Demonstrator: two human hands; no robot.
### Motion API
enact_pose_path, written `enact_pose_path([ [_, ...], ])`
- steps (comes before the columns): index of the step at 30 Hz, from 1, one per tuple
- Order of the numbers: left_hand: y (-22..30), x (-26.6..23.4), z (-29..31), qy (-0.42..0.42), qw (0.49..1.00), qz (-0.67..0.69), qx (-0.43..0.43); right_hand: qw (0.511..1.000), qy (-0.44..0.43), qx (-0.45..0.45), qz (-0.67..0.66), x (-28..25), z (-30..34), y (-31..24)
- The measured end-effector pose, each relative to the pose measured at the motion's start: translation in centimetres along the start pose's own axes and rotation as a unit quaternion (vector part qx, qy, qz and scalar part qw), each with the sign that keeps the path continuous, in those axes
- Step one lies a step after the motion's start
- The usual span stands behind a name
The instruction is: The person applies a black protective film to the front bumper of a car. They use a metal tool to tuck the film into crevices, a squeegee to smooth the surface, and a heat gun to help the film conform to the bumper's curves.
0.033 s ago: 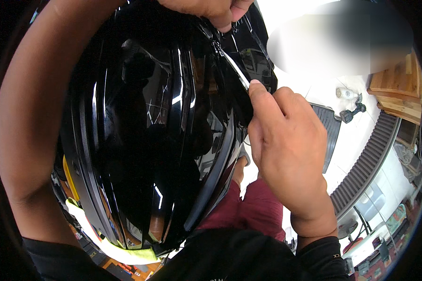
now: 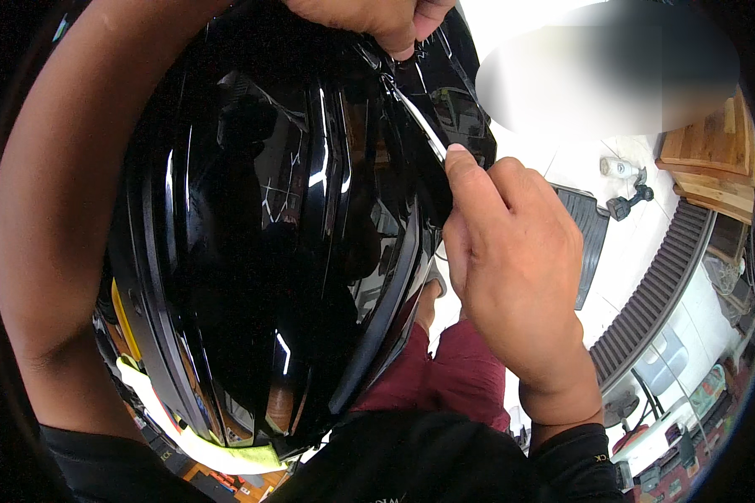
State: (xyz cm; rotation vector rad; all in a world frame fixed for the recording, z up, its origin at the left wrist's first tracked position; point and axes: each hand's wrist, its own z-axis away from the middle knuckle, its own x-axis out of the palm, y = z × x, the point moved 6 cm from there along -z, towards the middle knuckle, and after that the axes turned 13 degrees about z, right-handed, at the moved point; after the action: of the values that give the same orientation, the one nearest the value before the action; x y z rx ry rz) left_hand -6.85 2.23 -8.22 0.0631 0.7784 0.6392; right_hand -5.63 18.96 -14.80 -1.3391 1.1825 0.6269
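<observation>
A large glossy black moulded shell [image 2: 243,251] with ridges, seams and strong reflections fills the middle of the view; its exact kind cannot be told. My right hand [image 2: 516,264] is closed around a thin silvery flat tool [image 2: 422,120], the rest of which is hidden in the fist. The tool slants up and left, its far end at a seam in the shell. Reaching over the shell from the left, my left hand [image 2: 369,18] is cut off by the upper edge. Its fingers are bent together near the tool's far end, and what they hold is hidden.
Under the shell's lower left lies a yellow-green cloth-like edge [image 2: 252,458]. On the white floor to the right are a black mat [image 2: 585,243], a dumbbell [image 2: 629,203] and a bottle [image 2: 619,168]. Wooden furniture [image 2: 713,151] and a dark ribbed curved strip [image 2: 658,289] stand further right.
</observation>
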Motion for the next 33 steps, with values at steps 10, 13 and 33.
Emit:
enact_pose_path([
  [10,-0.4,0.6,0.1,0.012,0.999,-0.017,-0.026,0.998,0.016,0.023,-0.052,1.0,0.6,-0.8],
  [13,-0.5,0.7,0.3,0.017,0.999,-0.013,-0.026,0.997,0.019,0.029,-0.062,1.1,0.8,-0.8],
  [33,-0.1,1.5,0.4,0.026,0.999,-0.025,-0.018,0.990,0.040,0.036,-0.130,1.8,2.4,-0.6],
])
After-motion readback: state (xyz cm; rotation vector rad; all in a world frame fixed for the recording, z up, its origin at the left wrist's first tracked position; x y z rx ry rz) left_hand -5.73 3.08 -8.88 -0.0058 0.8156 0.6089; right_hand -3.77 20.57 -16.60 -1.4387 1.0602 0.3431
